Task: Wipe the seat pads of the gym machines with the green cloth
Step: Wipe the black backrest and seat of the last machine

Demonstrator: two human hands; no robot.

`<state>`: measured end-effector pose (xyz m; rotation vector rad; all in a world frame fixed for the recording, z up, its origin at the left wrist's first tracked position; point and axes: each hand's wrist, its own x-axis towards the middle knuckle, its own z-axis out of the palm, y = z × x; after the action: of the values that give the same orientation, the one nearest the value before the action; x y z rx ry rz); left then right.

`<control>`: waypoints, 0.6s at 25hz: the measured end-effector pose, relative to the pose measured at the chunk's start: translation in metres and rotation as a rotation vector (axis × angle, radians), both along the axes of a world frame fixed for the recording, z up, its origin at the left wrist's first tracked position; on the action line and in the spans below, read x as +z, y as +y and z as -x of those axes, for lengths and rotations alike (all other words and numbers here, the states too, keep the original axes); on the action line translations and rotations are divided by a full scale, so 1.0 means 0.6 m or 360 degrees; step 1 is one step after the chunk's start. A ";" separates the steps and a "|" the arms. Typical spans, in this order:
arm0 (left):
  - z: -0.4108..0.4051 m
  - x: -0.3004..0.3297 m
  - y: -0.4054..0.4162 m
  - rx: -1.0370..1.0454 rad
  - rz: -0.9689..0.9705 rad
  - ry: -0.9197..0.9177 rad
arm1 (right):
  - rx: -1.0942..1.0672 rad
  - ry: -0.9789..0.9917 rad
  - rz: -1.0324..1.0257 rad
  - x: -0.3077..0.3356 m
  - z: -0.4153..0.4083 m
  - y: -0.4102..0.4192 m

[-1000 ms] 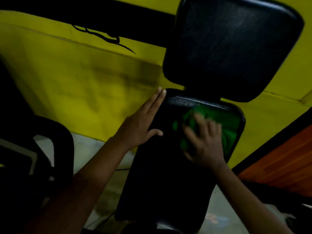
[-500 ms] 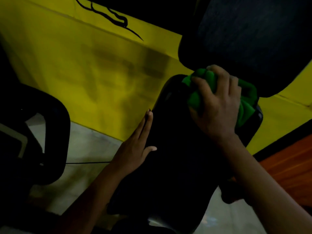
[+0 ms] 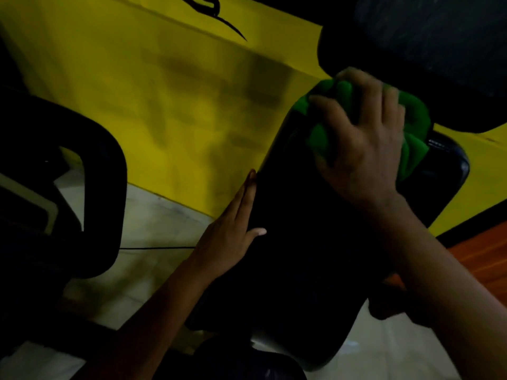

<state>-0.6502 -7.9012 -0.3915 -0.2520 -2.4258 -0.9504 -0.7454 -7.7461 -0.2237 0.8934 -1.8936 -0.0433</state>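
Note:
A black seat pad (image 3: 296,256) runs from the lower middle up toward the right, under a black back pad (image 3: 428,45) at the top right. My right hand (image 3: 359,149) grips a bunched green cloth (image 3: 414,127) and holds it against the far end of the seat pad, just below the back pad. My left hand (image 3: 233,229) lies flat with straight fingers along the seat pad's left edge.
A yellow wall (image 3: 164,105) with a black painted line stands behind the machine. Another black machine frame (image 3: 104,187) fills the left side. Pale floor tiles (image 3: 153,231) show below the wall, and an orange panel (image 3: 482,259) sits at the right.
My right hand has carried the cloth from the middle of the seat pad up to its far end and bunched it. My left hand slid down the pad's left edge.

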 end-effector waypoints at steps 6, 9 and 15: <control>-0.012 -0.007 -0.002 0.0023 0.0064 -0.0061 | 0.0469 0.0057 -0.0712 -0.128 -0.032 0.021; -0.015 -0.027 -0.011 0.0111 0.0293 -0.0064 | 0.0492 0.0008 -0.0834 -0.116 -0.029 0.030; -0.016 -0.041 -0.010 0.0139 0.0363 -0.0177 | 0.0035 -0.0009 0.0054 -0.026 -0.011 -0.012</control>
<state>-0.6407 -7.9074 -0.4161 -0.1751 -2.6259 -0.6658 -0.7387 -7.7531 -0.2390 0.8920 -1.8839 0.0048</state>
